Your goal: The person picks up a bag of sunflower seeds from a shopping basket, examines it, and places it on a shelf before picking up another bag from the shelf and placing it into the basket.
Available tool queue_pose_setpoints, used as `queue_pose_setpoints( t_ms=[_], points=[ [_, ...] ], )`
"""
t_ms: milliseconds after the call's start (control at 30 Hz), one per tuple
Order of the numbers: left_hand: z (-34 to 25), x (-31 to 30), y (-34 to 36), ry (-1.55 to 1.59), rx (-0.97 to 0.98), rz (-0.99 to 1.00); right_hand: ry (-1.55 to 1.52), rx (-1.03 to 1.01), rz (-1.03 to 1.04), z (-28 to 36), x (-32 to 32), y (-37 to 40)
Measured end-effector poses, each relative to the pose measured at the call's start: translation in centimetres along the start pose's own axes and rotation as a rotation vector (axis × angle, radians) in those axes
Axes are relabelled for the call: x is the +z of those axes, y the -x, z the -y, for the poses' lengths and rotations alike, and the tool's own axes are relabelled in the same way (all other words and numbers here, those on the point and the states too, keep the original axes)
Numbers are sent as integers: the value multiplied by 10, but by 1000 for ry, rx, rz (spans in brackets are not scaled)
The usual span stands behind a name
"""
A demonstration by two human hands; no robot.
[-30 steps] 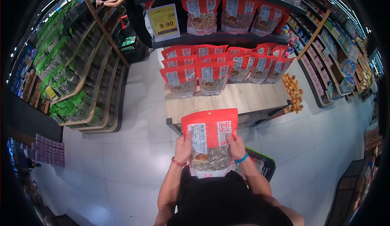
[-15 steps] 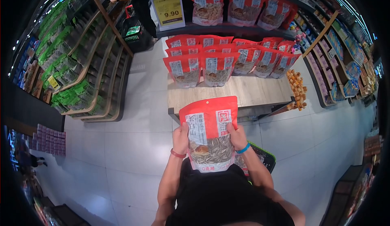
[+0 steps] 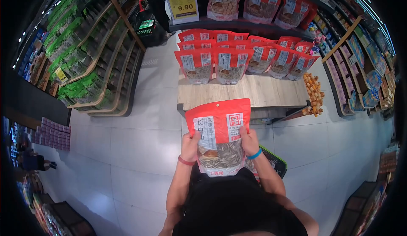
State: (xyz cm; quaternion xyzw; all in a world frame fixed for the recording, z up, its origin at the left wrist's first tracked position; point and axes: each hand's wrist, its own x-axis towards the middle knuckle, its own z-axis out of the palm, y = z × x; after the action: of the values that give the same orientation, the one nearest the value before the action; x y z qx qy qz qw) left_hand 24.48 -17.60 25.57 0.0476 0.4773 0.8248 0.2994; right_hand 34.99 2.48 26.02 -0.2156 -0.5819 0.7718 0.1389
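A red and silver bag of sunflower seeds (image 3: 222, 151) is held upright in front of my body, its printed front and clear window facing me. My left hand (image 3: 190, 146), with a red band at the wrist, grips the bag's left edge, thumb on the front. On the opposite edge my right hand (image 3: 250, 143), wearing a blue wristband, is closed the same way. The fingers behind the bag are hidden. Beyond it, a wooden display table (image 3: 241, 95) carries rows of similar red bags (image 3: 231, 68).
A black basket with a green rim (image 3: 277, 161) is partly hidden beside my right forearm. Behind the table, a shelf holds more red bags (image 3: 261, 2) and a yellow price sign (image 3: 183, 6). Shelves of green bags (image 3: 85, 83) stand left. A person (image 3: 157, 7) is near another basket (image 3: 146, 26).
The view has shifted slightly, so the table bags and shelves sit a little differently. Both hands keep hold of the sunflower seed bag, which has barely moved.
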Motion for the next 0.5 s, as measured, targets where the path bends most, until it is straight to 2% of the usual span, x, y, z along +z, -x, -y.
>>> queue_pose_setpoints(
  t_ms=[133, 300, 467, 500],
  points=[
    [8, -3, 4, 71, -15, 26, -82, 48, 77, 4, -2, 3],
    [17, 6, -1, 157, -84, -2, -129, 149, 58, -7, -14, -6],
    [2, 24, 10, 93, -63, -13, -60, 120, 29, -4, -18, -3],
    [-1, 29, 16, 4, -41, 24, -112, 149, 41, -5, -20, -1]
  ],
)
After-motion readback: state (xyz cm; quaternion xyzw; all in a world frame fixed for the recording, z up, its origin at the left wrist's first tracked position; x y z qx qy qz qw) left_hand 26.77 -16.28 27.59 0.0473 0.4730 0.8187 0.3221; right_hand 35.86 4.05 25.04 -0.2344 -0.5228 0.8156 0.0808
